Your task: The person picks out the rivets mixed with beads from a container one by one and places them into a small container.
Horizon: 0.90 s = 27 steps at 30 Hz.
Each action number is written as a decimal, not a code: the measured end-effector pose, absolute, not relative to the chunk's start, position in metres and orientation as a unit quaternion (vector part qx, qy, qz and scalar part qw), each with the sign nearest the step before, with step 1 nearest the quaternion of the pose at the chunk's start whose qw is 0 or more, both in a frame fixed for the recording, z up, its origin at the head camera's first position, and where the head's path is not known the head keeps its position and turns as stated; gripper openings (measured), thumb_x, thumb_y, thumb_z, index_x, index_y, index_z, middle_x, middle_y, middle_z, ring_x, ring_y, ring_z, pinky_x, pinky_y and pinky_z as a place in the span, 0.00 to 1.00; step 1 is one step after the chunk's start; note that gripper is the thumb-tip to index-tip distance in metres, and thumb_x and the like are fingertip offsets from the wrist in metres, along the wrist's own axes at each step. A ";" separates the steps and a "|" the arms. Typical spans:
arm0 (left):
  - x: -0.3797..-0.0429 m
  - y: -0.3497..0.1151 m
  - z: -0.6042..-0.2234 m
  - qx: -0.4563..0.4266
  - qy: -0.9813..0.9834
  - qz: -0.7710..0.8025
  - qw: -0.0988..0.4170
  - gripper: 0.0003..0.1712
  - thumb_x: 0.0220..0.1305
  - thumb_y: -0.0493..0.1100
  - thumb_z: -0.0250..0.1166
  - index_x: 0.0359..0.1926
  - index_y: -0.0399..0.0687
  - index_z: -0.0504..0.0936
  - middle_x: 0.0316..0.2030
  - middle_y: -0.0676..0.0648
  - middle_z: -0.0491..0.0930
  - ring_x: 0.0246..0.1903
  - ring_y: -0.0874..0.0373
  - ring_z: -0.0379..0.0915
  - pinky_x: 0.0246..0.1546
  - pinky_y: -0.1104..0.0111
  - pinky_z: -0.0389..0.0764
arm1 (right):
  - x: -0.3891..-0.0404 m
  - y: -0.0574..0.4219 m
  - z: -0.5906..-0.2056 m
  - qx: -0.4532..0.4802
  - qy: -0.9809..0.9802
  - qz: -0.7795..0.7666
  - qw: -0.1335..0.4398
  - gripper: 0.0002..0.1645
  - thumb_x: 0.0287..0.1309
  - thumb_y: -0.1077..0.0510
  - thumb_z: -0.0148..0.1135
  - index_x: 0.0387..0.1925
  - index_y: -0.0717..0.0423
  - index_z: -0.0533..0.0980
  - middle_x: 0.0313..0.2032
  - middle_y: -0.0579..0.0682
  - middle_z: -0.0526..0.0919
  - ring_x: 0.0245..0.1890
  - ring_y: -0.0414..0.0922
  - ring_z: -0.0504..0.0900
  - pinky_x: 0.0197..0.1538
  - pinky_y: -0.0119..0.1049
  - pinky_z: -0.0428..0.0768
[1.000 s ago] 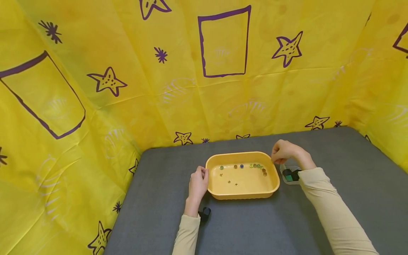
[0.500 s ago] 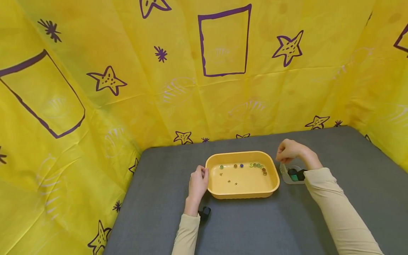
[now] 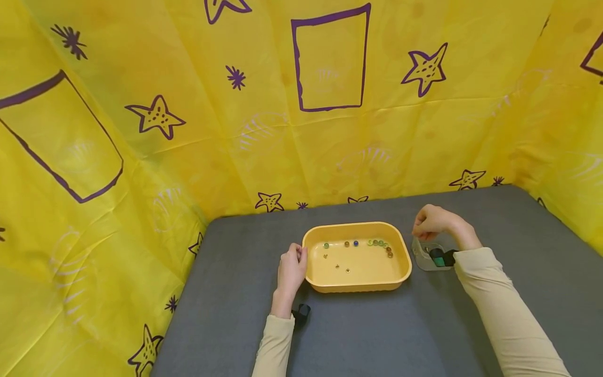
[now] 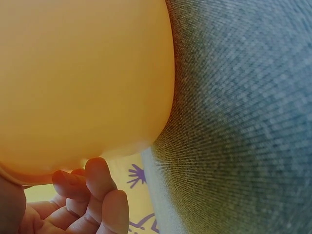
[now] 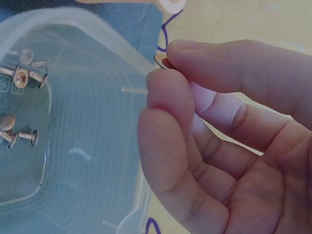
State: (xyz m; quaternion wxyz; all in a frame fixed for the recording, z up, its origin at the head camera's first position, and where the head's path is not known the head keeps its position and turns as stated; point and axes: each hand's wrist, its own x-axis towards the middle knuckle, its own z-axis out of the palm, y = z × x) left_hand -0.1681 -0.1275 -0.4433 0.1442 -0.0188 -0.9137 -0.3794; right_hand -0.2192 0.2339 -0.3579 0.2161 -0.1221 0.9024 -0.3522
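My left hand point(image 3: 290, 267) grips the left rim of a yellow tub point(image 3: 355, 287), whose outer wall fills much of the left wrist view. Several glass marbles point(image 3: 356, 243) and a few small gold-coloured metal pieces point(image 3: 347, 270) lie inside it. To the tub's right, my right hand point(image 3: 438, 222) is above a clear plastic container point(image 3: 426, 262). In the right wrist view, thumb and forefinger pinch a small metal rivet point(image 5: 161, 61), mostly hidden by the fingertips. Several similar rivets point(image 5: 34, 136) with wide round heads lie in the container.
A grey cloth-covered table point(image 3: 363, 335) carries everything. Yellow patterned fabric point(image 3: 226, 157) hangs behind and at both sides. Black wrist gear point(image 3: 301, 313) shows below the left hand, and a black and green piece point(image 3: 438, 256) shows by the right wrist.
My right hand has moved slightly right, away from the tub's right rim and over the clear container. The left hand keeps its grip; the tub and marbles stay put.
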 end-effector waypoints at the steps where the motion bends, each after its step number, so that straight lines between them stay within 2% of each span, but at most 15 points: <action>1: -0.168 -0.128 -0.443 -0.019 -0.914 -0.379 0.145 0.09 0.65 0.41 0.57 0.32 0.38 0.74 0.20 0.48 0.72 0.17 0.59 0.66 0.20 0.68 0.70 | -0.219 0.234 -0.357 -0.123 0.902 -0.353 0.216 0.05 0.49 0.66 0.61 0.22 0.66 0.76 0.17 0.48 0.75 0.20 0.41 0.76 0.30 0.37 0.78; 8: -0.169 -0.128 -0.443 -0.018 -0.914 -0.381 0.140 0.09 0.65 0.41 0.57 0.32 0.38 0.74 0.20 0.48 0.72 0.17 0.60 0.66 0.20 0.68 0.70 | -0.218 0.237 -0.357 -0.120 0.906 -0.346 0.213 0.06 0.48 0.66 0.60 0.20 0.65 0.75 0.16 0.47 0.73 0.20 0.41 0.74 0.29 0.37 0.76; 15: -0.168 -0.127 -0.442 -0.014 -0.914 -0.382 0.139 0.10 0.65 0.42 0.57 0.32 0.38 0.74 0.20 0.49 0.72 0.17 0.60 0.66 0.20 0.68 0.69 | -0.217 0.244 -0.358 -0.119 0.904 -0.353 0.209 0.07 0.48 0.64 0.61 0.20 0.65 0.75 0.17 0.47 0.75 0.20 0.41 0.76 0.30 0.37 0.78; 22: -0.168 -0.127 -0.442 -0.015 -0.913 -0.383 0.140 0.09 0.66 0.42 0.56 0.32 0.39 0.74 0.20 0.49 0.72 0.18 0.60 0.66 0.20 0.68 0.70 | -0.218 0.257 -0.363 -0.161 0.881 -0.392 0.210 0.06 0.44 0.63 0.60 0.17 0.59 0.75 0.16 0.46 0.75 0.17 0.39 0.75 0.26 0.34 0.77; 27: -0.168 -0.127 -0.442 -0.014 -0.913 -0.385 0.136 0.10 0.66 0.42 0.56 0.32 0.39 0.74 0.20 0.49 0.71 0.17 0.60 0.66 0.20 0.68 0.69 | -0.216 0.256 -0.362 -0.125 0.893 -0.375 0.215 0.06 0.46 0.64 0.62 0.20 0.63 0.75 0.17 0.47 0.75 0.19 0.40 0.75 0.28 0.36 0.78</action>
